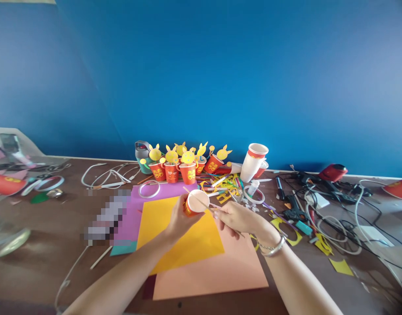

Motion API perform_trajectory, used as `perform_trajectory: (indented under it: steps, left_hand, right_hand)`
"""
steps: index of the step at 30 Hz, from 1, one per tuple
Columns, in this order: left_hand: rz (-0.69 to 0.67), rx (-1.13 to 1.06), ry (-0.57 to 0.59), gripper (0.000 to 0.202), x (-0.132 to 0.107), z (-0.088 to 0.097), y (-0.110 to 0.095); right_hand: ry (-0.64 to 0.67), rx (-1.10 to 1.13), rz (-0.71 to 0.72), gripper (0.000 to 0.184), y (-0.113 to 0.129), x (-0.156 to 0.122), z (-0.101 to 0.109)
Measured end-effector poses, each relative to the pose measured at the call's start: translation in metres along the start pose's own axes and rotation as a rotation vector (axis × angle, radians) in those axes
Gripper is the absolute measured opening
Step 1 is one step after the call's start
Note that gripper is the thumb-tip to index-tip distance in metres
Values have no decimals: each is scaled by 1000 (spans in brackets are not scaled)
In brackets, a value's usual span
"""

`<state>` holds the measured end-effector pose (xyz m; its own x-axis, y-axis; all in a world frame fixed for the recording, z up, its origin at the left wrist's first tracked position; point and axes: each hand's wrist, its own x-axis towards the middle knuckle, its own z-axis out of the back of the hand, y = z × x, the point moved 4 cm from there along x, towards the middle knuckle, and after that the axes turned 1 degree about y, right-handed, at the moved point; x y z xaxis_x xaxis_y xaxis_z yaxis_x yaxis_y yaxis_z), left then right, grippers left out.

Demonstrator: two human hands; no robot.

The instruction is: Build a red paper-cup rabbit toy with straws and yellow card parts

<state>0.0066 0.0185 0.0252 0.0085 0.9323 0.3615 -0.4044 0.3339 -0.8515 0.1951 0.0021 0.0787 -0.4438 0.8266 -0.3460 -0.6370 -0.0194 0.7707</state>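
- My left hand (180, 218) is wrapped around a red paper cup (196, 202), tipped on its side with the white mouth facing me — held up above the yellow sheet (174, 240) so I can see inside it.
- My right hand (235, 217) pinches a thin stick (201, 202) that lies slantwise across the cup's rim; the fingers are closed tight on it, near its lower end, for fine control.
- Under my hands lie stacked sheets — yellow on top, a peach sheet (227, 271) below, a purple sheet (145, 205) behind.
- Farther back, against the blue wall (220, 65), stands a cluster of finished cups (184, 164) with yellow eared faces, well apart from my work.
- A stack of plain cups (253, 162) leans to their right.
- A tangle of cables (335, 210) and a glue gun (292, 205) lies off to my right.
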Motion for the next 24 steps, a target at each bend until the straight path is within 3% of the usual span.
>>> perform_trajectory:
  steps: [5, 8, 14, 17, 20, 24]
  left_hand:
    - [-88, 11, 102, 54, -12, -12, -3]
    - [-74, 20, 46, 53, -6, -7, -4]
    - [-19, 14, -51, 49, 3, 5, -2]
    - [-126, -3, 32, 50, -5, -2, -4]
    - [-214, 46, 101, 53, -13, -9, -6]
    - [-244, 30, 142, 54, -10, -8, -10]
  right_hand:
    - [-132, -69, -70, 48, 1, 12, -7]
    - [-163, -95, -34, 50, 6, 6, -2]
    - [-98, -122, 64, 48, 7, -5, 10]
    - [-153, -194, 80, 47, 12, 4, 4]
    - [-192, -212, -9, 48, 16, 8, -1]
    - [-170, -198, -77, 55, 16, 2, 4]
